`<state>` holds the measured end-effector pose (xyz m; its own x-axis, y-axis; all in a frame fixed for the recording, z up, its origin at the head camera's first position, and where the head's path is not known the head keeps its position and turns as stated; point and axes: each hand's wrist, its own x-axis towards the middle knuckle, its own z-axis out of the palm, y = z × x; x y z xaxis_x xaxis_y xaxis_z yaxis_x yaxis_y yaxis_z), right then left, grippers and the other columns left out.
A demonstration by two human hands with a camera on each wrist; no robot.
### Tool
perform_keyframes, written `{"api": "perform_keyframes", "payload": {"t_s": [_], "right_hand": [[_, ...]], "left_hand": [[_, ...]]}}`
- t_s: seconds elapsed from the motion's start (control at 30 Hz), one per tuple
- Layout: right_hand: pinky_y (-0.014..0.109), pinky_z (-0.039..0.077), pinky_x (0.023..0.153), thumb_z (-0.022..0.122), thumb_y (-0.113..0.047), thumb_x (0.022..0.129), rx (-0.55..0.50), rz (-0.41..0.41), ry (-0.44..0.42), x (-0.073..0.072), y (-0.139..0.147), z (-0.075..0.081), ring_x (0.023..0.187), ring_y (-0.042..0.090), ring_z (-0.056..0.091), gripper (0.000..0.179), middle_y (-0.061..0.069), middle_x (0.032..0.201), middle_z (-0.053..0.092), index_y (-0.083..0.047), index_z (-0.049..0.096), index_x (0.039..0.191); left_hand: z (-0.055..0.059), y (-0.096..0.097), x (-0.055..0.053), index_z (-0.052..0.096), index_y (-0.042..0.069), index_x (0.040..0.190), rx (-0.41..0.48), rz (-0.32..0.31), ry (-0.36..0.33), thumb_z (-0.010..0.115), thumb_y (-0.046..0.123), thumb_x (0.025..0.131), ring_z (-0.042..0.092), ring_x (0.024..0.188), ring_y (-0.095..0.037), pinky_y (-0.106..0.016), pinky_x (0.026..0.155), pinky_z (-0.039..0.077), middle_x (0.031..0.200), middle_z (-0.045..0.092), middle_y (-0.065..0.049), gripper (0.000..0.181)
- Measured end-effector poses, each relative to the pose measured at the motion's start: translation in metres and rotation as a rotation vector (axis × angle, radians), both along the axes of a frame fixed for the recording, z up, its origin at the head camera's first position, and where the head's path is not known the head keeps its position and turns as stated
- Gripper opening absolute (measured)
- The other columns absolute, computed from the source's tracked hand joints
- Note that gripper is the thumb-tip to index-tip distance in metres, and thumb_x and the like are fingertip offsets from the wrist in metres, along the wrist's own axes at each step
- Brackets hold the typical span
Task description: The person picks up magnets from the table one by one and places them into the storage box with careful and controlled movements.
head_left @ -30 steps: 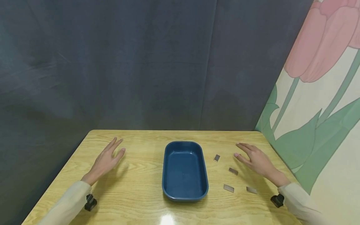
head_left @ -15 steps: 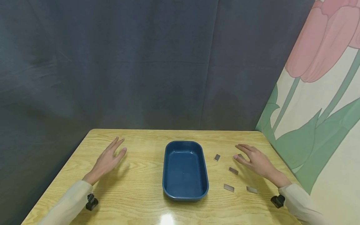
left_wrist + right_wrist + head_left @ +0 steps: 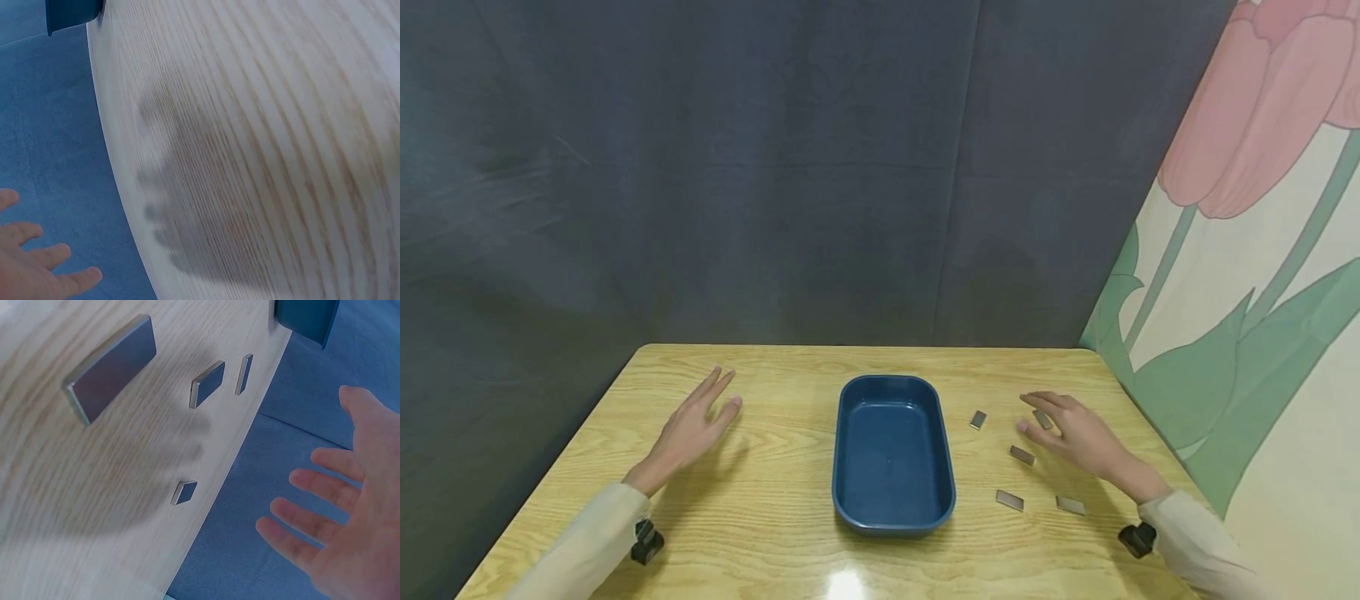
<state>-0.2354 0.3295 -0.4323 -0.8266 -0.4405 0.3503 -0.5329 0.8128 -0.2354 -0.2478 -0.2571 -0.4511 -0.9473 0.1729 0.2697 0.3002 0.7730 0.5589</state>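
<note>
My left hand (image 3: 681,437) hovers over the left side of the table, fingers extended and thumb apart, holding nothing. On the right, my right hand (image 3: 1078,437) hangs above several small, flat, shiny grey rectangular blocks, its fingers loosely extended and nothing in them. One block (image 3: 1042,419) shows just by the thumb and fingers; others, such as the block (image 3: 1022,455) and the block (image 3: 1010,500), lie nearer the middle. In the right wrist view, a larger-looking block (image 3: 112,369) is closest to the camera. Between the hands stands a deep blue rectangular tray (image 3: 891,467) with a bare floor.
The light wood-grain table (image 3: 775,533) ends at a dark curtain (image 3: 820,183) behind. A wall painted with tulips (image 3: 1240,333) borders the right side. Each wrist carries a small black device, such as the camera (image 3: 1137,540) on the right.
My right hand has shifted slightly down and left, uncovering the block beside its thumb. My left hand has drifted a little to the right. The tray and blocks stay put.
</note>
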Motion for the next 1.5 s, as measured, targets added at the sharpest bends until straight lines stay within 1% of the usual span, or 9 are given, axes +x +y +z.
{"api": "perform_keyframes", "payload": {"t_s": [0.27, 0.53, 0.8, 0.93, 1.13, 1.37, 1.5], "right_hand": [[0.058, 0.05, 0.088, 0.066, -0.033, 0.097, 0.008, 0.016, -0.019, 0.0, -0.002, 0.0, 0.112, 0.042, 0.06, 0.052, 0.023, 0.13, 0.059, 0.003, 0.058, 0.134], [0.057, 0.051, 0.087, 0.066, -0.034, 0.097, 0.016, 0.03, -0.019, 0.0, -0.002, -0.001, 0.11, 0.04, 0.061, 0.052, 0.02, 0.128, 0.06, 0.002, 0.058, 0.134], [0.055, 0.052, 0.087, 0.07, -0.025, 0.095, -0.006, 0.082, -0.048, 0.002, -0.006, 0.001, 0.111, 0.039, 0.061, 0.048, 0.021, 0.128, 0.06, 0.002, 0.059, 0.133], [0.054, 0.053, 0.086, 0.071, -0.023, 0.094, -0.008, 0.094, -0.05, 0.003, -0.009, 0.002, 0.111, 0.039, 0.061, 0.047, 0.02, 0.127, 0.061, 0.002, 0.06, 0.132], [0.053, 0.053, 0.086, 0.071, -0.023, 0.094, 0.011, 0.1, -0.07, 0.003, -0.009, 0.002, 0.111, 0.038, 0.062, 0.046, 0.02, 0.127, 0.061, 0.001, 0.06, 0.132], [0.05, 0.054, 0.085, 0.071, -0.019, 0.093, 0.033, 0.139, -0.068, 0.003, -0.008, -0.001, 0.108, 0.038, 0.063, 0.041, 0.021, 0.123, 0.063, 0.002, 0.063, 0.128], [0.05, 0.054, 0.085, 0.07, -0.02, 0.095, 0.029, 0.139, -0.094, 0.004, -0.008, -0.002, 0.109, 0.037, 0.063, 0.04, 0.019, 0.124, 0.063, 0.001, 0.064, 0.128]], "left_hand": [[0.001, 0.003, 0.002, 0.029, 0.012, 0.158, -0.001, -0.009, 0.008, 0.044, 0.046, 0.104, 0.022, 0.141, -0.051, -0.075, 0.102, 0.024, 0.162, 0.016, -0.02, 0.065], [0.003, 0.006, 0.003, 0.029, 0.012, 0.157, -0.002, -0.019, 0.02, 0.045, 0.045, 0.104, 0.023, 0.141, -0.051, -0.075, 0.101, 0.026, 0.162, 0.017, -0.02, 0.065], [0.002, 0.008, 0.004, 0.03, 0.013, 0.157, -0.012, -0.021, 0.015, 0.046, 0.046, 0.104, 0.024, 0.14, -0.052, -0.076, 0.099, 0.027, 0.162, 0.017, -0.019, 0.065], [0.003, 0.009, 0.005, 0.032, 0.012, 0.156, -0.019, -0.03, 0.018, 0.047, 0.045, 0.104, 0.025, 0.14, -0.052, -0.076, 0.099, 0.028, 0.162, 0.018, -0.019, 0.064], [0.003, 0.01, 0.006, 0.035, 0.012, 0.155, -0.022, -0.039, 0.013, 0.048, 0.045, 0.104, 0.027, 0.139, -0.051, -0.075, 0.098, 0.03, 0.161, 0.02, -0.02, 0.063], [0.002, 0.012, 0.007, 0.036, 0.011, 0.155, -0.034, -0.048, 0.018, 0.049, 0.044, 0.103, 0.027, 0.139, -0.051, -0.076, 0.097, 0.031, 0.161, 0.021, -0.02, 0.062], [0.002, 0.014, 0.007, 0.037, 0.01, 0.154, -0.031, -0.061, 0.028, 0.05, 0.043, 0.103, 0.028, 0.139, -0.05, -0.074, 0.097, 0.032, 0.161, 0.021, -0.019, 0.062]]}}
